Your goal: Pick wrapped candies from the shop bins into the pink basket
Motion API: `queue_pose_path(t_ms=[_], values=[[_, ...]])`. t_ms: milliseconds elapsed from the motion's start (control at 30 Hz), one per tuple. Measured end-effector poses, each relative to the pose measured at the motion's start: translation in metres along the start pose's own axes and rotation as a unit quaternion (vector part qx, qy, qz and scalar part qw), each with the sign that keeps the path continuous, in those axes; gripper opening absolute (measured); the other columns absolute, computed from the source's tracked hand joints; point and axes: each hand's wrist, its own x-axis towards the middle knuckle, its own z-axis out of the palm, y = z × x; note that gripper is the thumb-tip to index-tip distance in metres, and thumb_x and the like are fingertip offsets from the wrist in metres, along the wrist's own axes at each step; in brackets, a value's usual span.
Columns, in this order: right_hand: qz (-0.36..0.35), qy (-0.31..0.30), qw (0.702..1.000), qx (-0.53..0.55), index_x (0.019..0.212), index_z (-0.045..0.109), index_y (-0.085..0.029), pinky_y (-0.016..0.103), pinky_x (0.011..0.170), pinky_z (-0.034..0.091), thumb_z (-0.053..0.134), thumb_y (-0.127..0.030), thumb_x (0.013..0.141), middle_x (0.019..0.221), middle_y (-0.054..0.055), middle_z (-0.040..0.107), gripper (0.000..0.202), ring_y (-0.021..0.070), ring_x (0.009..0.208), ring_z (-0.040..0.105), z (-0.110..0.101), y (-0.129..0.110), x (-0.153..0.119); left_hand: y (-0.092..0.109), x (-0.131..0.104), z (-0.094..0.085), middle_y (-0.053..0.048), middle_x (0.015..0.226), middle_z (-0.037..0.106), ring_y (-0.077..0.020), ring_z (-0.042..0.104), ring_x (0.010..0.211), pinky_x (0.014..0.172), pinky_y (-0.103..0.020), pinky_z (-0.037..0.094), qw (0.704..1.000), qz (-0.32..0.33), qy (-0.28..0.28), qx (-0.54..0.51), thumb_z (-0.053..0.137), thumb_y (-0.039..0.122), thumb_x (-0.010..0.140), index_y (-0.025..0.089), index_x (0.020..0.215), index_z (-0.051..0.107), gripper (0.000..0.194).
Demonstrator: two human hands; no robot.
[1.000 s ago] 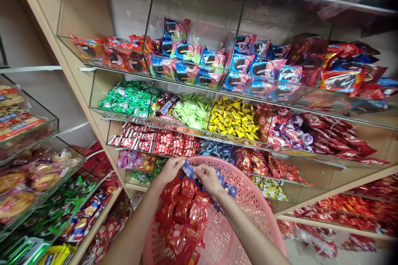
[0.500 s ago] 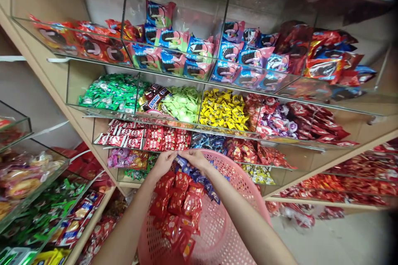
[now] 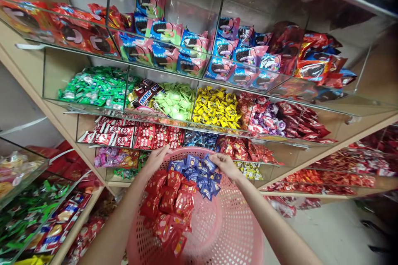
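"Shelves (image 3: 29,66) of wood and glass stand in front of you, with lots of sweets in rows. What is the next biggest thing?"

"That is your pink basket (image 3: 233,219). It is round, has lots of little holes, and sits under your arms."

"What can you see in the row with the bright colours?"

"You have a heap of green sweets (image 3: 95,89) on the left, and a heap of yellow sweets (image 3: 216,107) farther right."

"And inside your basket?"

"Your shiny red packets (image 3: 171,198) lie in a pile on the left side. Your blue packets (image 3: 199,174) are a smaller pile beside them, up by the far rim."

"What about your hands?"

"Your left hand (image 3: 157,159) is at the far rim, left of the blue pile. I cannot tell if it holds the rim. Your right hand (image 3: 226,165) is at the other side of that pile, with its fingers curled."

"Any little things?"

"A Snickers bar (image 3: 146,97) lies between the green and yellow heaps. Smallest is one blue packet (image 3: 209,161), right at your right fingertips. I cannot tell if you pinch it or just touch it."
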Motion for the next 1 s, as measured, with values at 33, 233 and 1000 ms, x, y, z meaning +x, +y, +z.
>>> queue_pose_path(t_ms=[33,233,1000], values=[[-0.002,0.003,1.0,-0.01,0.073,0.06,-0.014,0.021,0.045,0.033,0.063,-0.058,0.061,0.055,-0.004,0.051,0.046,0.0064,0.045,0.039,-0.007,0.01,-0.005,-0.001,0.0,0.0,-0.004,0.092,0.071,-0.0225,0.06,0.096,0.095,-0.032,0.037,1.0,-0.003,0.0,-0.003,0.043,0.061,0.076,0.019,0.077,0.07,0.05],[-0.118,0.055,0.966,-0.223,0.085,0.06,-0.016,0.027,0.062,0.042,0.046,-0.047,0.082,0.077,0.005,0.062,0.034,0.0149,0.067,0.054,-0.016,0.035,-0.035,-0.003,-0.001,0.001,-0.005,0.099,0.07,-0.0236,0.058,0.101,0.098,-0.035,0.034,0.999,-0.017,-0.008,-0.028,0.042,0.063,0.075,0.019,0.078,0.071,0.053],[-0.293,-0.058,0.666,-0.683,0.093,0.052,-0.019,0.028,0.071,0.043,0.036,-0.021,0.09,0.099,0.005,0.057,0.017,0.0159,0.083,0.056,0.024,0.046,-0.035,0.008,-0.003,-0.001,-0.007,0.099,0.07,-0.0258,0.057,0.102,0.1,-0.038,0.032,0.999,-0.039,-0.019,-0.007,0.04,0.065,0.074,0.02,0.07,0.072,0.055]])
